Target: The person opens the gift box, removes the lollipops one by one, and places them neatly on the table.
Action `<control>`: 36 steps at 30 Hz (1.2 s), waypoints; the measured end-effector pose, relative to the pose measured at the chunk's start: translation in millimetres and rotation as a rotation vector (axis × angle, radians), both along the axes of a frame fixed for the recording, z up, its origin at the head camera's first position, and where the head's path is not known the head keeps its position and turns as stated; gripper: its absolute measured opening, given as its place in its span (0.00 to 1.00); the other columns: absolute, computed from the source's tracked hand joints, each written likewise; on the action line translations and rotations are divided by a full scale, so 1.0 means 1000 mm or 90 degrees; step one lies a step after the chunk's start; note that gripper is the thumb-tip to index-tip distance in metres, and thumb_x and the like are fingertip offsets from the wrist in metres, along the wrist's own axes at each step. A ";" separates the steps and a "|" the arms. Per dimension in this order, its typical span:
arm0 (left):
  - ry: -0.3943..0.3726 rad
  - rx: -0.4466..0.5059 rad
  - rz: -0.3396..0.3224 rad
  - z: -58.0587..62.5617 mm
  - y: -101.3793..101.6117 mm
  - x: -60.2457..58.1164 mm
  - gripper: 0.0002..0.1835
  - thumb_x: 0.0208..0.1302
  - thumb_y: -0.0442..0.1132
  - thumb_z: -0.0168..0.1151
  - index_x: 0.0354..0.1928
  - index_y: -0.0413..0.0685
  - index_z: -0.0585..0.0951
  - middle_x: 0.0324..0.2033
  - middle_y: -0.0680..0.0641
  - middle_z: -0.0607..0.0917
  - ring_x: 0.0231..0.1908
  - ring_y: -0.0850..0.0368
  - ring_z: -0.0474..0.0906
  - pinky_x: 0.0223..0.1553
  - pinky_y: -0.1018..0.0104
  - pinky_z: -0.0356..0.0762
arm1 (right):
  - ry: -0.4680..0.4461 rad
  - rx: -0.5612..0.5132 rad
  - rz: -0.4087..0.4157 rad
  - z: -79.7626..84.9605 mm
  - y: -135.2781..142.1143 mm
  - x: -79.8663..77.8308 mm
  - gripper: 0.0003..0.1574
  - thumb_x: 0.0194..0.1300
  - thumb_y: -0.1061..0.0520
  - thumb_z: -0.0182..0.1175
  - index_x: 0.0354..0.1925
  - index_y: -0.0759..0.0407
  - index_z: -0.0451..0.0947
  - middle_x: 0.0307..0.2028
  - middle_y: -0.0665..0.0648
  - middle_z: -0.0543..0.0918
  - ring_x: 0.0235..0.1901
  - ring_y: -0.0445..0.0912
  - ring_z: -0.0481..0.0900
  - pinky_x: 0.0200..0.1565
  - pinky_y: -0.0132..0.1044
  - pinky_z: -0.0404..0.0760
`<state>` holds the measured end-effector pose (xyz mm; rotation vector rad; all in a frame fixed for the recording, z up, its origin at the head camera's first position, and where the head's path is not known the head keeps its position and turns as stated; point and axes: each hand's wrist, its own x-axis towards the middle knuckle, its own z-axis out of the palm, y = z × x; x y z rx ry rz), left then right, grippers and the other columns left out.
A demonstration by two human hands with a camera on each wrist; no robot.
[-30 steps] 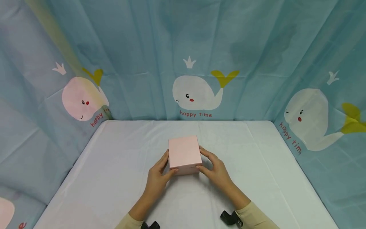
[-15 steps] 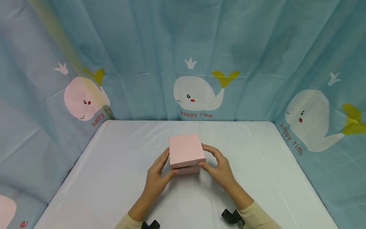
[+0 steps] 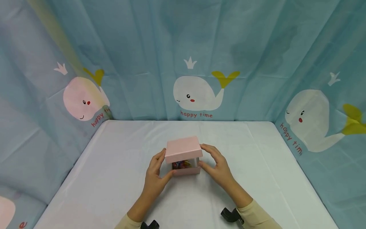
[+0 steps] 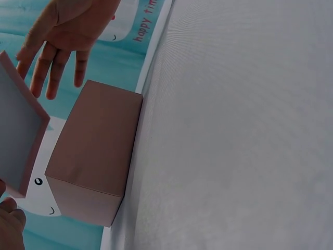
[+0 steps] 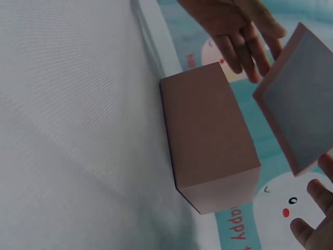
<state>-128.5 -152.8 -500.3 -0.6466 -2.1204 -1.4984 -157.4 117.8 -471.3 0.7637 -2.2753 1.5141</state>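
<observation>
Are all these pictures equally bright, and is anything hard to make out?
No. Head view: brightest, though the colourful contents under the tilted lid are too small to identify; left wrist view: dimmer, the box in shade; right wrist view: also dim, the white cloth looking grey.

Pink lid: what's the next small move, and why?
I'd probably raise the lid slightly higher, with the left hand and right hand together: it's tilted, and although the wrist views show a gap above the box, the head view shows it covering much of the opening, with colorful contents visible at the front.
</observation>
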 end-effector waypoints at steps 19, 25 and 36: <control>-0.033 0.029 0.001 0.027 0.009 0.015 0.42 0.58 0.22 0.72 0.74 0.32 0.66 0.66 0.36 0.70 0.67 0.43 0.69 0.69 0.79 0.68 | 0.107 0.092 -0.015 -0.012 -0.001 -0.006 0.49 0.60 0.74 0.64 0.76 0.52 0.66 0.66 0.55 0.72 0.69 0.51 0.66 0.69 0.43 0.72; -0.045 0.035 -0.007 0.027 0.009 0.015 0.41 0.58 0.22 0.72 0.74 0.30 0.65 0.65 0.34 0.69 0.67 0.44 0.69 0.70 0.78 0.67 | 0.152 0.144 -0.026 -0.014 0.000 -0.009 0.54 0.56 0.69 0.71 0.77 0.53 0.63 0.64 0.55 0.71 0.68 0.52 0.64 0.68 0.53 0.67; -0.040 0.032 -0.028 0.019 0.009 0.011 0.48 0.53 0.19 0.74 0.75 0.28 0.60 0.60 0.31 0.68 0.62 0.49 0.70 0.69 0.79 0.68 | 0.200 0.156 -0.001 -0.012 0.001 -0.009 0.60 0.53 0.63 0.77 0.78 0.62 0.59 0.58 0.58 0.70 0.64 0.53 0.64 0.67 0.49 0.59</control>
